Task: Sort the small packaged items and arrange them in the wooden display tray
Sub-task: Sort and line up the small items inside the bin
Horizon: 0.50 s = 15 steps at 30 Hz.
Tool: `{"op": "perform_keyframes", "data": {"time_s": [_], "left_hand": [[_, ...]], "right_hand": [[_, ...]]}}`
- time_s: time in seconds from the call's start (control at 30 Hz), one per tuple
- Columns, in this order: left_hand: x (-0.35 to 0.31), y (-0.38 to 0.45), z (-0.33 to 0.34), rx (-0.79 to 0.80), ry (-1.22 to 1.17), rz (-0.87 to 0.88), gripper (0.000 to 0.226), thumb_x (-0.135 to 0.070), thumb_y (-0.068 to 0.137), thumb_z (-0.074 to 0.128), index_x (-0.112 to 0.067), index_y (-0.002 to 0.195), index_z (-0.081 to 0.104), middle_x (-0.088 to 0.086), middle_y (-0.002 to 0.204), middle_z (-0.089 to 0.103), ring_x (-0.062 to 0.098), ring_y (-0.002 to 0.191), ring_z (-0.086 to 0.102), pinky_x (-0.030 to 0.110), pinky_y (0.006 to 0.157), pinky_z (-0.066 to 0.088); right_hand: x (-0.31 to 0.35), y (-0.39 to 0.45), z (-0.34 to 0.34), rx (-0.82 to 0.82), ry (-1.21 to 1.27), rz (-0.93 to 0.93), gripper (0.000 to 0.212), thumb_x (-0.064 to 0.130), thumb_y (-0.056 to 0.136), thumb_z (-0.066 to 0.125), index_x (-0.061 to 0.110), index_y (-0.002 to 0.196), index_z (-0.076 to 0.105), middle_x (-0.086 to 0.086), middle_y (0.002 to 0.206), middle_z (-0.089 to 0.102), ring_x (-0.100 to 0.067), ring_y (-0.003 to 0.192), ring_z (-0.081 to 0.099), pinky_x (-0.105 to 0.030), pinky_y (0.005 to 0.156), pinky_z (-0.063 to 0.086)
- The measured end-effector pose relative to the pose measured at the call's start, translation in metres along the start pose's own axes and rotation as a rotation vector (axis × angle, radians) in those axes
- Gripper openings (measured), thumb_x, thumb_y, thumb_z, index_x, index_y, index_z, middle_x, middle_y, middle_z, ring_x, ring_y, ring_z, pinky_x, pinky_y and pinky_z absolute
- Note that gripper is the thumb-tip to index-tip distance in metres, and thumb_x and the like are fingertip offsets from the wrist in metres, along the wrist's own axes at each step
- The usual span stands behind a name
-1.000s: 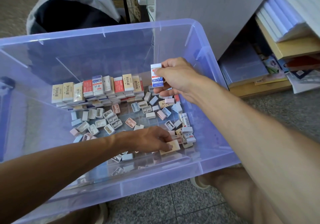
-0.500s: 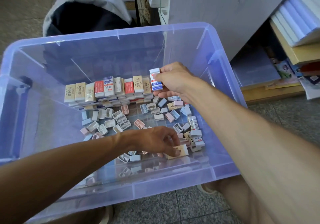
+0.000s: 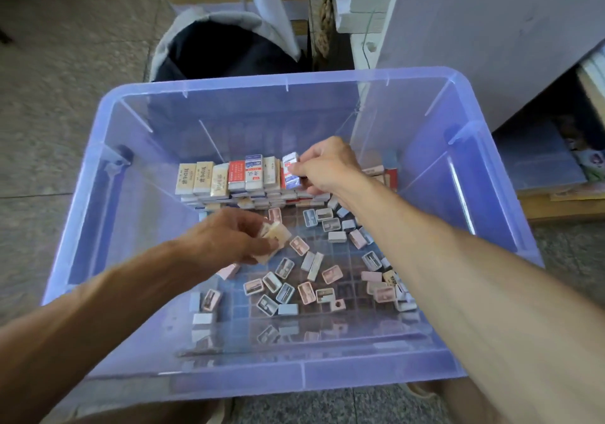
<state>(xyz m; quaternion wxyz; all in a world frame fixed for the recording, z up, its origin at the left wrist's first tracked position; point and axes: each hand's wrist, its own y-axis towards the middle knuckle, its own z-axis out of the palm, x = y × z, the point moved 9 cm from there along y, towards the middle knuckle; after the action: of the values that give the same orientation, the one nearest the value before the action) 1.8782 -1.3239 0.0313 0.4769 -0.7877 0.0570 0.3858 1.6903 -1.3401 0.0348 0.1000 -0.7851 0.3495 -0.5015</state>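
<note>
Bin: a translucent purple plastic bin (image 3: 484, 201) stands on a speckled stone floor (image 3: 59, 103); both hands reach down into it from the near side
Right hand: the right hand (image 3: 327, 168) is at the far side of the bin; its fingertips pinch a blue, white and red packet (image 3: 291, 171), held upright against the right end of the stacked row
Stacked row: small boxed packets (image 3: 229, 178) stand on edge side by side along the far wall, on top of flat layers of more packets; cream ones on the left, red and blue-white ones toward the right hand
Left hand: the left hand (image 3: 229, 237) is nearer the middle of the bin, just in front of the row; its curled fingers grip a pale cream packet (image 3: 275, 237), tilted, clear of the bin floor
Loose items: many small pastel pieces (image 3: 284, 289), pink, blue and grey, lie scattered flat on the bin floor between and below the two forearms; more lie to the right, partly hidden under the right forearm
Surroundings: a dark-lined waste bin (image 3: 222, 50) stands just beyond the far rim; a white cabinet (image 3: 491, 30) rises to the right, with stacked paper goods (image 3: 540, 158) on the low shelf beside it
</note>
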Motion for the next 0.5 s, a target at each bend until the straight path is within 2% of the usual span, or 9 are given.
{"op": "perform_keyframes", "data": {"time_s": [0.07, 0.13, 0.23, 0.3, 0.37, 0.43, 0.5], "left_hand": [[0.004, -0.009, -0.01, -0.059, -0.142, -0.034, 0.018, -0.007, 0.082, 0.073, -0.006, 0.101, 0.071, 0.018, 0.097, 0.072, 0.023, 0.079, 0.067, 0.024, 0.064, 0.057], [0.002, -0.015, -0.01, -0.065, -0.192, -0.035, 0.022, -0.008, 0.081, 0.073, -0.005, 0.102, 0.069, 0.016, 0.095, 0.074, 0.026, 0.082, 0.071, 0.027, 0.066, 0.06], [-0.002, -0.019, -0.012, -0.111, -0.243, -0.02, 0.023, -0.007, 0.082, 0.073, -0.002, 0.104, 0.066, 0.014, 0.093, 0.074, 0.021, 0.079, 0.073, 0.025, 0.066, 0.06], [-0.005, -0.018, -0.015, -0.157, -0.301, -0.012, 0.025, -0.006, 0.082, 0.073, -0.002, 0.106, 0.065, 0.014, 0.096, 0.073, 0.019, 0.079, 0.073, 0.027, 0.067, 0.06], [-0.007, -0.016, -0.019, -0.197, -0.349, -0.01, 0.026, -0.005, 0.081, 0.073, -0.004, 0.105, 0.063, 0.013, 0.097, 0.073, 0.02, 0.081, 0.073, 0.03, 0.071, 0.061], [-0.011, -0.015, -0.025, -0.223, -0.413, 0.008, 0.022, -0.003, 0.082, 0.072, -0.002, 0.103, 0.062, 0.014, 0.096, 0.073, 0.019, 0.077, 0.072, 0.027, 0.067, 0.061], [-0.015, -0.014, -0.027, -0.218, -0.462, 0.034, 0.023, 0.0, 0.082, 0.071, 0.001, 0.103, 0.062, 0.017, 0.097, 0.072, 0.019, 0.075, 0.072, 0.026, 0.065, 0.061]], "right_hand": [[-0.002, 0.009, 0.004, -0.053, -0.095, -0.01, 0.022, 0.031, 0.083, 0.082, 0.013, 0.076, 0.071, -0.003, 0.086, 0.076, -0.021, 0.083, 0.074, -0.032, 0.079, 0.059], [0.0, 0.014, 0.007, -0.093, -0.234, -0.033, 0.033, 0.044, 0.082, 0.08, 0.014, 0.077, 0.068, -0.001, 0.09, 0.074, -0.021, 0.088, 0.07, -0.025, 0.071, 0.048], [0.003, 0.008, 0.009, -0.101, -0.291, -0.072, 0.043, 0.048, 0.088, 0.072, 0.014, 0.063, 0.058, 0.0, 0.069, 0.063, -0.023, 0.076, 0.064, -0.025, 0.06, 0.04], [0.003, -0.003, 0.01, -0.066, -0.223, -0.11, 0.049, 0.046, 0.094, 0.062, 0.01, 0.061, 0.062, -0.003, 0.063, 0.063, -0.021, 0.068, 0.062, -0.028, 0.057, 0.046], [0.0, -0.018, 0.014, 0.065, -0.055, -0.092, 0.048, 0.047, 0.096, 0.057, 0.007, 0.075, 0.072, -0.008, 0.07, 0.07, -0.018, 0.063, 0.063, -0.031, 0.061, 0.052], [-0.004, -0.037, 0.029, 0.317, 0.151, -0.022, 0.042, 0.044, 0.097, 0.059, 0.005, 0.087, 0.072, -0.008, 0.073, 0.069, -0.016, 0.06, 0.063, -0.028, 0.054, 0.051], [-0.005, -0.054, 0.042, 0.515, 0.276, 0.018, 0.028, 0.029, 0.096, 0.066, 0.001, 0.098, 0.069, -0.01, 0.081, 0.069, -0.018, 0.066, 0.066, -0.025, 0.054, 0.052]]}}
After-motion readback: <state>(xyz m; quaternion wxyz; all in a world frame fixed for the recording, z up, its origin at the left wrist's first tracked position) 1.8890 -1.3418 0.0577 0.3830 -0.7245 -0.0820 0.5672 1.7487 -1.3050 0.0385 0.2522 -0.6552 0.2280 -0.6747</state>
